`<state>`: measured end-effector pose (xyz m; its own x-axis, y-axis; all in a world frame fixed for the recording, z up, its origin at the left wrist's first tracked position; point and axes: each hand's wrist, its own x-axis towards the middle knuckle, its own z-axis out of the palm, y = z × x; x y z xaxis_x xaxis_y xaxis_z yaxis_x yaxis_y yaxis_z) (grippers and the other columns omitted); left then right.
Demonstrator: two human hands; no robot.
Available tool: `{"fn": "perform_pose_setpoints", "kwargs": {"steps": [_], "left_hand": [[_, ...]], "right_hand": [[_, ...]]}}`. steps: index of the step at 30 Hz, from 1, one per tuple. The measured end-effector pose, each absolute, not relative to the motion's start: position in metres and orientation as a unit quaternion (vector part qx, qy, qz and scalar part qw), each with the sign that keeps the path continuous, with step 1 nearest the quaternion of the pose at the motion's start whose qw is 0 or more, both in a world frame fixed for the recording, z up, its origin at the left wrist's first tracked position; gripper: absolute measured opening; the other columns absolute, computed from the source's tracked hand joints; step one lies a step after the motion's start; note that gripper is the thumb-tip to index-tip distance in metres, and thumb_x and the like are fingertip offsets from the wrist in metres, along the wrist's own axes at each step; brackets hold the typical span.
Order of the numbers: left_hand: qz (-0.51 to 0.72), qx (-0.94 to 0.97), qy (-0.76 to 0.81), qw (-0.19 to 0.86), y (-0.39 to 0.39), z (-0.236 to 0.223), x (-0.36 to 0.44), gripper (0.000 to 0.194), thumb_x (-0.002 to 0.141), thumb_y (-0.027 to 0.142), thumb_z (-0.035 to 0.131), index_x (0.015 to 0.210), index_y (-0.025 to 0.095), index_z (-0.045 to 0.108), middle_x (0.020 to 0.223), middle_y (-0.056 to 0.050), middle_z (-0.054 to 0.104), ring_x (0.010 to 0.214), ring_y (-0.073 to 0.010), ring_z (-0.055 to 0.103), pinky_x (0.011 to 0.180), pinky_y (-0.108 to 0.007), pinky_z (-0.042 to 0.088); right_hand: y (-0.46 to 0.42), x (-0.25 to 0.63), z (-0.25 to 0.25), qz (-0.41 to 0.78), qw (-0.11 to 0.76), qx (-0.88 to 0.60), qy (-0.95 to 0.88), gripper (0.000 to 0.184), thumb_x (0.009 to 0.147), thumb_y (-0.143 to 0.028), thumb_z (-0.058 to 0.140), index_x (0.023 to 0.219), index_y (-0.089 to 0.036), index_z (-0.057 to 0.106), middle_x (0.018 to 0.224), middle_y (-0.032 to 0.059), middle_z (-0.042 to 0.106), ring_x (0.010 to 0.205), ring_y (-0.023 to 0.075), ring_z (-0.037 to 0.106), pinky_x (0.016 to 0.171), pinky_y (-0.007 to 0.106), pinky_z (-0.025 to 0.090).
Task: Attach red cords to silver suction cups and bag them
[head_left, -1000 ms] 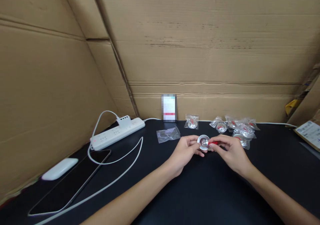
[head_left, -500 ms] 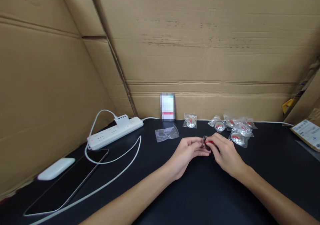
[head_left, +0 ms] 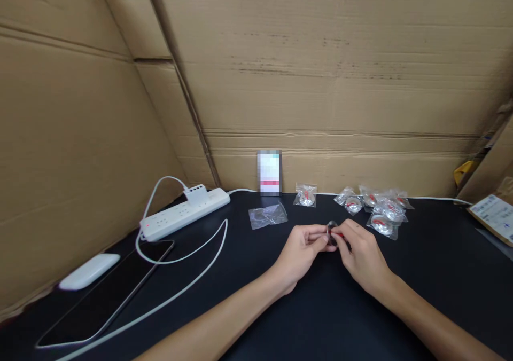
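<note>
Between my hands, above the black tabletop, a small round silvery disc [head_left: 331,233] is held on edge. My left hand [head_left: 303,249] grips its left side between thumb and fingers. On the other side, my right hand [head_left: 359,246] pinches a red piece [head_left: 339,234] at the face of the disc; whether the two are joined is hidden by the fingers. Similar silvery discs with red parts lie in clear bags behind my hands: one bagged disc [head_left: 306,196] alone and several bagged discs [head_left: 382,224] in a cluster to the right.
A crumpled clear bag [head_left: 267,216] lies left of my hands. Behind it a phone-like screen [head_left: 270,174] leans on the cardboard wall [head_left: 340,99]. At left are a white power strip [head_left: 186,214], a looping cable [head_left: 192,282], a dark tablet [head_left: 108,297] and a white case [head_left: 90,272]. A labelled parcel [head_left: 495,219] sits right.
The disc has turned so more of its face shows. My right fingers have drawn slightly to the right with the red piece. Both hands sit a little lower in view.
</note>
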<state>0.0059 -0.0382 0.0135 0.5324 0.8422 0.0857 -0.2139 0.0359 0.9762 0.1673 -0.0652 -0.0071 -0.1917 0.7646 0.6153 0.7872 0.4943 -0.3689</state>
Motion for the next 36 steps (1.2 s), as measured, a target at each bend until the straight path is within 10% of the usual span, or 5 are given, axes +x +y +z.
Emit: {"fn": "perform_pose_setpoints", "kwargs": {"steps": [36], "left_hand": [[0.43, 0.67, 0.303, 0.523, -0.036, -0.005, 0.003, 0.021, 0.087, 0.023, 0.061, 0.101, 0.015, 0.075, 0.091, -0.008, 0.075, 0.084, -0.0215, 0.069, 0.078, -0.032, 0.054]], "right_hand": [[-0.067, 0.156, -0.002, 0.241, 0.491, -0.537, -0.642, 0.011, 0.084, -0.021, 0.059, 0.077, -0.018, 0.066, 0.075, 0.0042, 0.065, 0.066, 0.0172, 0.06, 0.063, 0.029, 0.047]]}}
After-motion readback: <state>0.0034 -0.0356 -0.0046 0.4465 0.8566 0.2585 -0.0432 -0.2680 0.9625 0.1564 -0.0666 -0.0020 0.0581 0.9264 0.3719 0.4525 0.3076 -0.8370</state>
